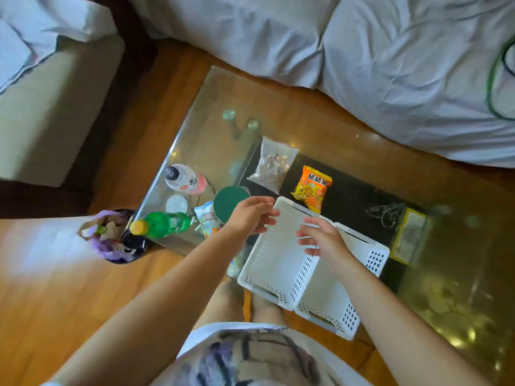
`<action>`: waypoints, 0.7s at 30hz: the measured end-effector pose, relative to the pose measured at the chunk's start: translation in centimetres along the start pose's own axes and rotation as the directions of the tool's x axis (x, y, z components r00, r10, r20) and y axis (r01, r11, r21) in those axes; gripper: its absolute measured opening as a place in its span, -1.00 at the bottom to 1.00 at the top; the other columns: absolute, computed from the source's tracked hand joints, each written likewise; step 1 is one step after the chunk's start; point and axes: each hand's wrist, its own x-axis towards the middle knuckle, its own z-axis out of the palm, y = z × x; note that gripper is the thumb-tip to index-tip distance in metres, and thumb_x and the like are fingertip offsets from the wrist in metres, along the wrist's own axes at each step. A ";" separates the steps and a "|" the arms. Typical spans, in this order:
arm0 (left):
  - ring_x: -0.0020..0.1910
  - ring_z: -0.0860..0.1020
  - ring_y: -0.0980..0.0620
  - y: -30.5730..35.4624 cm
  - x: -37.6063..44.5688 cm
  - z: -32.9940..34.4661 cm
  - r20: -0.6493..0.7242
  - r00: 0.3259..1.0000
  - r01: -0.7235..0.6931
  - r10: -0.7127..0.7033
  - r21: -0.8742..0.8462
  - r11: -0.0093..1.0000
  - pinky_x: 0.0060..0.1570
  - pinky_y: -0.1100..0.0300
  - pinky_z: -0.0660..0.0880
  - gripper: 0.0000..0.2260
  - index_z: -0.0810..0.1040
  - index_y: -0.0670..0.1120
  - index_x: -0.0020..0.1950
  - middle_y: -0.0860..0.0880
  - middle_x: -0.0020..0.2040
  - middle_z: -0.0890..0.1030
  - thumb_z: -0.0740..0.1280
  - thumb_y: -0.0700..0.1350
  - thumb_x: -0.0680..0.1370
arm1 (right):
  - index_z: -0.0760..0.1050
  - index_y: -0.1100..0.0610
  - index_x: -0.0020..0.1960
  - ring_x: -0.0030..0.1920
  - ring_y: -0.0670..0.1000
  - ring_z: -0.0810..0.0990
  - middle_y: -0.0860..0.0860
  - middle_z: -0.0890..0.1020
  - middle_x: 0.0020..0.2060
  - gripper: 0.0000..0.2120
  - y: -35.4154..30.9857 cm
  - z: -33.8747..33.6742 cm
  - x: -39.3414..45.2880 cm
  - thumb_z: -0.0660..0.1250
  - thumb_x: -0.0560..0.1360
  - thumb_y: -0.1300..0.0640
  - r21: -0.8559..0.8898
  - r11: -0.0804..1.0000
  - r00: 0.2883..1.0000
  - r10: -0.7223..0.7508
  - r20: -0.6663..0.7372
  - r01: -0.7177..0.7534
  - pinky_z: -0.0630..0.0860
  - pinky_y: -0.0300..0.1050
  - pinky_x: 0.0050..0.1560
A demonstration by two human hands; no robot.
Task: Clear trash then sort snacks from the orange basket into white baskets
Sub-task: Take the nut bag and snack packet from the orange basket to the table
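Fingers spread over basket (empty-handed)

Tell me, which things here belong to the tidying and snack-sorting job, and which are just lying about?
Job: two white baskets, orange snack packet, clear bag of nuts, blue-white snack pack, trash bin.

Lying about: green bottle, white bottle, bedsheet.

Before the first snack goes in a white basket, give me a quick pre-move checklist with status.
1. Two white baskets on the glass table, side by side, both with nothing in them: ok.
2. Left hand free, fingers open: ok.
3. Right hand free, over the baskets: ok.
4. Orange snack packet and clear bag of nuts lying just beyond the baskets, unobstructed: ok.
5. Orange basket in view: not ok.
6. Trash cleared: cannot tell; bottles are on the table, trash bin is full.
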 end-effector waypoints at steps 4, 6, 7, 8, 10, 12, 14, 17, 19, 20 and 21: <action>-0.52 0.51 0.20 -4.6 -6.2 -5.6 -0.177 0.983 -0.002 -0.047 -0.269 0.963 -0.47 0.36 0.42 -0.84 0.53 -0.01 -0.06 0.10 -0.45 0.62 0.18 -0.21 0.58 | 0.44 0.09 0.07 -0.24 0.02 0.55 0.08 0.57 -0.23 -0.87 0.3 3.5 -3.0 0.20 0.54 0.22 -0.119 0.993 0.998 0.032 0.048 -0.026 0.45 -0.15 -0.25; -0.57 0.47 0.19 -7.4 -9.0 -8.7 -0.289 0.951 -0.026 -0.112 -0.437 0.899 -0.47 0.34 0.34 -0.85 0.52 -0.05 -0.03 0.05 -0.42 0.62 0.17 -0.20 0.59 | 0.43 0.11 0.06 -0.27 0.01 0.52 0.07 0.55 -0.26 -0.89 0.2 5.8 -4.2 0.20 0.55 0.22 -0.192 0.981 0.997 0.023 0.070 -0.009 0.43 -0.18 -0.28; -0.61 0.43 0.20 -9.0 -10.4 -10.3 -0.338 0.929 -0.047 -0.148 -0.505 0.862 -0.52 0.36 0.30 -0.86 0.51 -0.08 -0.01 0.03 -0.43 0.61 0.17 -0.21 0.59 | 0.43 0.12 0.05 -0.29 0.00 0.51 0.07 0.54 -0.27 -0.90 0.1 7.1 -4.7 0.20 0.55 0.22 -0.228 0.974 0.996 0.013 0.088 0.007 0.42 -0.19 -0.30; -0.64 0.40 0.21 -10.6 -11.8 -11.7 -0.380 0.907 -0.064 -0.183 -0.553 0.831 -0.57 0.38 0.26 -0.88 0.48 -0.11 0.02 -0.01 -0.41 0.58 0.16 -0.23 0.59 | 0.44 0.13 0.05 -0.31 -0.01 0.50 0.06 0.54 -0.28 -0.90 0.0 8.5 -5.3 0.20 0.55 0.22 -0.265 0.964 0.994 0.007 0.111 0.023 0.41 -0.20 -0.31; -0.64 0.40 0.20 -14.3 -14.8 -14.4 -0.459 0.850 -0.076 -0.258 -0.592 0.802 -0.59 0.40 0.25 -0.88 0.44 -0.15 0.09 -0.07 -0.32 0.53 0.15 -0.24 0.60 | 0.44 0.14 0.07 -0.34 -0.03 0.47 0.05 0.53 -0.30 -0.88 0.0 11.7 -6.4 0.20 0.55 0.22 -0.352 0.934 0.986 0.006 0.167 0.054 0.38 -0.22 -0.33; -0.54 0.46 0.15 -18.5 -17.8 -16.6 -0.519 0.787 -0.063 -0.335 -0.608 0.791 -0.53 0.36 0.29 -0.84 0.46 -0.17 0.14 -0.07 -0.28 0.53 0.17 -0.24 0.60 | 0.43 0.14 0.09 -0.37 -0.05 0.46 0.06 0.53 -0.31 -0.87 0.2 15.2 -7.5 0.20 0.56 0.23 -0.453 0.887 0.975 0.012 0.224 0.093 0.36 -0.23 -0.37; -0.39 0.47 0.06 -23.0 -20.8 -18.2 -0.541 0.735 -0.055 -0.407 -0.647 0.761 -0.44 0.27 0.29 -0.80 0.46 -0.20 0.19 -0.06 -0.26 0.53 0.17 -0.24 0.59 | 0.43 0.15 0.10 -0.43 -0.08 0.46 0.05 0.52 -0.33 -0.87 0.7 19.0 -8.7 0.21 0.56 0.21 -0.535 0.834 0.963 0.018 0.268 0.133 0.34 -0.27 -0.44; -0.36 0.43 0.03 -29.7 -24.8 -20.3 -0.518 0.680 -0.062 -0.519 -0.746 0.663 -0.44 0.26 0.31 -0.74 0.42 -0.25 0.27 -0.07 -0.25 0.52 0.15 -0.24 0.60 | 0.43 0.13 0.12 -0.39 -0.04 0.48 0.05 0.53 -0.32 -0.85 2.4 24.9 -10.6 0.21 0.56 0.20 -0.634 0.752 0.948 0.044 0.317 0.177 0.37 -0.26 -0.43; -0.33 0.43 0.01 -34.0 -27.1 -21.5 -0.481 0.645 -0.091 -0.594 -0.820 0.565 -0.42 0.23 0.35 -0.71 0.40 -0.27 0.30 -0.11 -0.21 0.53 0.16 -0.24 0.60 | 0.43 0.11 0.11 -0.36 -0.01 0.50 0.05 0.55 -0.29 -0.86 3.9 28.8 -12.0 0.21 0.56 0.18 -0.680 0.700 0.939 0.040 0.342 0.218 0.40 -0.21 -0.37; -0.28 0.47 -0.03 -36.0 -28.2 -22.1 -0.460 0.630 -0.116 -0.626 -0.853 0.509 -0.33 0.17 0.40 -0.70 0.40 -0.28 0.31 -0.17 -0.13 0.55 0.16 -0.23 0.60 | 0.43 0.10 0.10 -0.35 -0.02 0.51 0.05 0.56 -0.28 -0.87 4.7 30.7 -12.7 0.21 0.56 0.17 -0.704 0.669 0.935 0.036 0.352 0.239 0.42 -0.21 -0.36; -0.18 0.51 -0.10 -37.9 -29.2 -22.7 -0.433 0.619 -0.141 -0.655 -0.882 0.450 -0.17 0.08 0.45 -0.70 0.39 -0.28 0.32 -0.24 -0.01 0.56 0.17 -0.21 0.61 | 0.44 0.09 0.10 -0.33 -0.02 0.53 0.04 0.57 -0.27 -0.87 5.7 32.5 -13.5 0.22 0.55 0.15 -0.728 0.637 0.934 0.032 0.356 0.255 0.44 -0.22 -0.35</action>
